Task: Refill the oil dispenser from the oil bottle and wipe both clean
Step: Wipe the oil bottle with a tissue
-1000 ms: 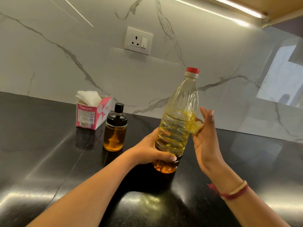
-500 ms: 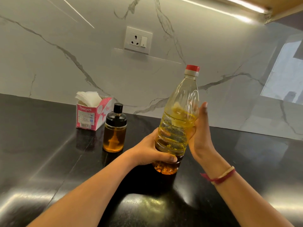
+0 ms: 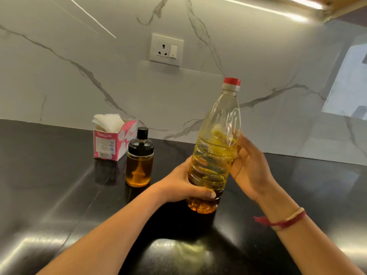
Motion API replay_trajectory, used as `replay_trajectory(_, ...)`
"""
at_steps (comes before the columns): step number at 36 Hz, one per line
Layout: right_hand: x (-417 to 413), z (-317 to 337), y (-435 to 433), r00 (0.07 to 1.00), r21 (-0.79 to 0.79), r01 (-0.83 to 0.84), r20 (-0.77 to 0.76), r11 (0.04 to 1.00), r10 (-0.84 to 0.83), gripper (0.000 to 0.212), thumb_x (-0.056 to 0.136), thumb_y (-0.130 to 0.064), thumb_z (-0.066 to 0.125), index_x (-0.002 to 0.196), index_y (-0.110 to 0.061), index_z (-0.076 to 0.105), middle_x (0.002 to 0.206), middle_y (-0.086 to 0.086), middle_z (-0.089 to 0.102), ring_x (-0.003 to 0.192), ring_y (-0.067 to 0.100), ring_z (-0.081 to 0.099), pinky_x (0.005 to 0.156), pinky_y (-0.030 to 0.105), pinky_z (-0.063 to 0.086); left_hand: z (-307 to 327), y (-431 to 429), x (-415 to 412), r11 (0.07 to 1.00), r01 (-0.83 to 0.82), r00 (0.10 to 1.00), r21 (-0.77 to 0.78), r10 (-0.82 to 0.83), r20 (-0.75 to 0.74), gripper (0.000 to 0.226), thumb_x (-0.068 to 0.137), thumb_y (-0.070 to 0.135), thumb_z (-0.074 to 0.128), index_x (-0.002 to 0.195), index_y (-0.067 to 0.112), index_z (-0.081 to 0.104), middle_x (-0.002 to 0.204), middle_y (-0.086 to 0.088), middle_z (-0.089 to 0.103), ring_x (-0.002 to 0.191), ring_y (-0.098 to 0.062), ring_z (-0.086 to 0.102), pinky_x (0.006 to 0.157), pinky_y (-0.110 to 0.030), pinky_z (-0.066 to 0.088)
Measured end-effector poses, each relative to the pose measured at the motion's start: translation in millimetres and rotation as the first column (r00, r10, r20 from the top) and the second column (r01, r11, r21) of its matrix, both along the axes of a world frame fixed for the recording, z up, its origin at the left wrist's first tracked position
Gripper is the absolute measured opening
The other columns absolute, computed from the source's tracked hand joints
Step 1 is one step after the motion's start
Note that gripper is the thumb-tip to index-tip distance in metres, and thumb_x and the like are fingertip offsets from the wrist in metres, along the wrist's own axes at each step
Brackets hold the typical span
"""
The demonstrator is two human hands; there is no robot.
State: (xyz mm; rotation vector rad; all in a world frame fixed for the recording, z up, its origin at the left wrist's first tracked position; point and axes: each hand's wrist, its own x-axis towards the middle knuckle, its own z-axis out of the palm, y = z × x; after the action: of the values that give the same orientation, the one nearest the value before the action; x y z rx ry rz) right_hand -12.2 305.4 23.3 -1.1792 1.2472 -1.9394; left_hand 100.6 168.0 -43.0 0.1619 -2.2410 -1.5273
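Head view: the oil bottle (image 3: 218, 120) is a little right of the frame's centre. It is clear plastic and holds yellow oil in roughly its lower half. It leans slightly, with its neck tipped toward the upper right, and its red cap (image 3: 232, 81) is on. Its base is at the black countertop (image 3: 49, 185), though whether it rests there or hangs just above cannot be told.

The left hand (image 3: 178, 185) comes in from the lower left and grips the bottle low down, thumb laid across the front and fingers wrapped behind. The right hand (image 3: 252, 171) comes in from the lower right and holds the bottle's right side higher up, palm against the plastic and fingers curved round the far side. A pale patch shows through the bottle near those fingers; what it is cannot be made out. A red and cream thread band (image 3: 286, 219) circles the right wrist.

The oil dispenser (image 3: 139, 165) stands upright on the countertop left of the bottle, near it but apart. It is a small glass jar of amber oil with a black lid and knob. Just behind it, toward the left, is a pink tissue box (image 3: 111, 143) with white tissues rising from its open top.

A white marble wall (image 3: 79, 86) fills the upper frame, with a socket (image 3: 166, 49) above centre and a light strip (image 3: 278, 10) at the upper right.
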Motion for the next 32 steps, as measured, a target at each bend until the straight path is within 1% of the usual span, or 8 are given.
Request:
replay_trajectory(4, -14.3, 8.4, 9.6, 0.999, -0.040, -0.017, 0.040, 0.999, 0.019, 0.048, 0.089, -0.001, 0.044, 0.135, -0.014, 0.047, 0.110, 0.007, 0.064, 0.087, 0.018, 0.059, 0.080, 0.029, 0.053, 1.1, -0.3, 0.3, 1.000, 0.002, 1.000, 0.004, -0.003, 0.011, 0.092, 0.055, 0.036, 0.090, 0.135, 0.033, 0.045, 0.121, 0.012, 0.068, 0.113, -0.005, 0.064, 0.101, -0.032, 0.050)
replay_trajectory(7, -16.2, 12.9, 14.0, 0.997, -0.044, 0.065, -0.049, 0.997, -0.067, 0.052, 0.086, 0.015, 0.042, 0.127, -0.013, 0.052, 0.111, 0.005, 0.067, 0.095, 0.018, 0.066, 0.080, 0.026, 0.056, 1.4, 0.8, 0.1, 1.000, 0.000, 1.000, 0.006, -0.001, 0.021, 0.090, 0.057, 0.032, 0.090, 0.135, 0.033, 0.045, 0.121, 0.012, 0.068, 0.113, -0.005, 0.064, 0.101, -0.032, 0.050)
replay_trajectory(12, -12.5, 9.7, 13.7, 0.948, -0.088, 0.264, -0.162, 0.961, -0.275, 0.027, 0.090, 0.007, 0.052, 0.104, -0.014, 0.063, 0.099, 0.003, 0.070, 0.093, 0.016, 0.068, 0.079, 0.025, 0.056, 1.4, 1.2, 0.0, 1.000, -0.006, 1.000, 0.006, 0.006, 0.026, 0.094, 0.054, 0.037, 0.090, 0.136, 0.032, 0.045, 0.122, 0.011, 0.068, 0.114, -0.006, 0.064, 0.100, -0.031, 0.050)
replay_trajectory(15, -13.2, 8.4, 15.1, 0.969, -0.085, 0.231, -0.068, 0.969, -0.237, 0.018, 0.090, 0.005, 0.054, 0.094, -0.007, 0.066, 0.086, 0.002, 0.074, 0.086, 0.015, 0.070, 0.076, 0.023, 0.056, 1.1, 0.9, 0.0, 1.000, -0.006, 0.999, 0.011, 0.005, 0.034, 0.094, 0.053, 0.038, 0.090, 0.135, 0.033, 0.045, 0.121, 0.013, 0.068, 0.114, -0.006, 0.064, 0.099, -0.030, 0.050)
replay_trajectory(19, -15.5, 8.1, 15.0, 0.984, -0.036, 0.162, 0.088, 0.986, -0.158, 0.016, 0.091, 0.002, 0.054, 0.091, -0.007, 0.067, 0.084, 0.005, 0.073, 0.082, 0.015, 0.070, 0.075, 0.025, 0.058, 1.6, 1.9, -0.7, 1.000, -0.006, 0.999, 0.010, 0.005, 0.044, 0.093, 0.053, 0.038, 0.090, 0.134, 0.035, 0.045, 0.120, 0.015, 0.068, 0.113, -0.005, 0.064, 0.097, -0.028, 0.050)
replay_trajectory(24, -16.1, 2.5, 9.2, 0.935, -0.043, 0.177, 0.318, 0.983, -0.154, 0.012, 0.091, -0.003, 0.055, 0.090, -0.009, 0.065, 0.077, 0.003, 0.071, 0.072, 0.010, 0.068, 0.074, 0.023, 0.058, 0.7, 2.0, -1.6, 1.000, -0.005, 0.999, 0.024, 0.004, 0.049, 0.092, 0.055, 0.036, 0.090, 0.134, 0.035, 0.044, 0.120, 0.015, 0.068, 0.113, -0.005, 0.065, 0.096, -0.029, 0.051)
replay_trajectory(29, -13.3, -2.6, 6.3, 0.976, -0.082, 0.123, 0.192, 0.989, -0.105, 0.018, 0.089, 0.004, 0.054, 0.080, -0.009, 0.062, 0.078, 0.004, 0.072, 0.075, 0.013, 0.070, 0.068, 0.021, 0.056, 1.4, 1.8, -1.4, 0.999, -0.005, 0.999, 0.035, 0.003, 0.049, 0.095, 0.053, 0.035, 0.090, 0.136, 0.031, 0.044, 0.122, 0.009, 0.068, 0.114, -0.009, 0.065, 0.101, -0.036, 0.051)
replay_trajectory(32, -24.2, 5.6, 15.3, 0.992, -0.021, -0.002, 0.129, 1.000, 0.005, 0.007, 0.078, -0.002, 0.062, 0.082, -0.007, 0.063, 0.085, 0.008, 0.073, 0.080, 0.017, 0.071, 0.073, 0.026, 0.057, 1.4, 2.7, -1.1, 0.999, 0.004, 0.999, 0.035, -0.006, 0.054, 0.094, 0.053, 0.035, 0.090, 0.136, 0.029, 0.046, 0.124, 0.007, 0.068, 0.116, -0.010, 0.064, 0.104, -0.039, 0.049)
